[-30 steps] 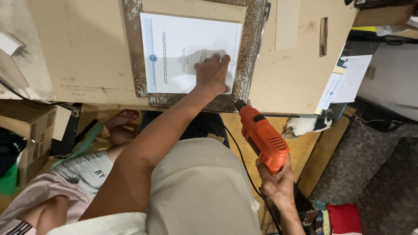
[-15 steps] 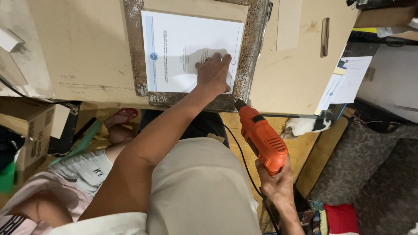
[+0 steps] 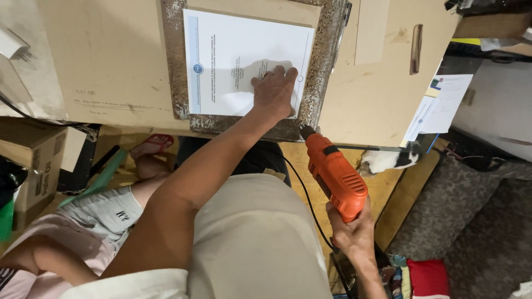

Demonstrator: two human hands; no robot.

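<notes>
My left hand (image 3: 275, 91) lies flat on a white printed sheet (image 3: 233, 52), pressing its lower right part down. The sheet rests on a rusty metal frame (image 3: 321, 61) on a cardboard-covered table (image 3: 111, 61). My right hand (image 3: 350, 235) grips the handle of an orange electric drill (image 3: 335, 174). The drill's dark chuck points up at the frame's lower right corner, just below my left hand. A black cord runs down from the drill.
Another person's bare legs and a foot in a red sandal (image 3: 152, 145) are at the left under the table. A cardboard box (image 3: 33, 166) stands at far left. Loose papers (image 3: 440, 102) hang off the table's right edge. A patterned cushion (image 3: 471, 221) lies at right.
The drill has shifted slightly up toward the frame's corner. My left hand stays pressed on the sheet.
</notes>
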